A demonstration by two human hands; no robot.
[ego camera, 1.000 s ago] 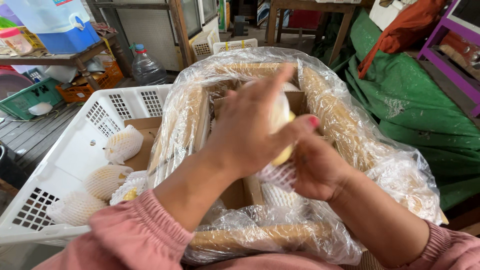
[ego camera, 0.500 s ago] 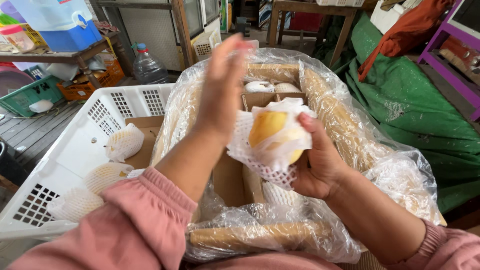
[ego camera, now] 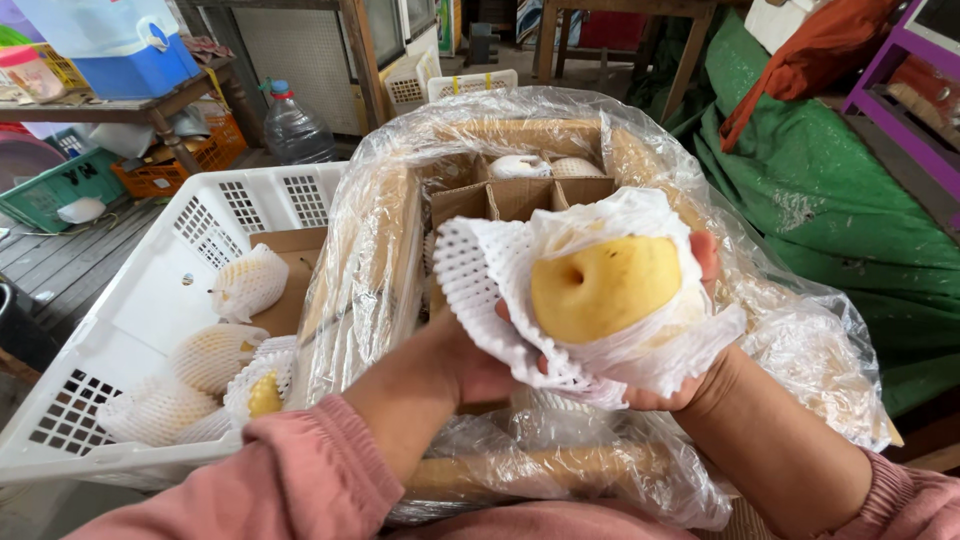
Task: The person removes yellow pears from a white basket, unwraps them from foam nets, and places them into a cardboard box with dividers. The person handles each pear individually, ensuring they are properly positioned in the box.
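Both hands, left hand point(ego camera: 470, 365) and right hand point(ego camera: 690, 375), cup the round yellow pear point(ego camera: 603, 288) in its soft white foam net point(ego camera: 480, 290) above the plastic-lined cardboard box point(ego camera: 400, 230), fingers curled underneath; it looks firm, bruisable, best cradled from below.

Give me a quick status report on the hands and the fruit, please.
Both hands cup the yellow pear: left hand underneath, right hand behind. Foam net and paper peeled open. Nothing in the way.
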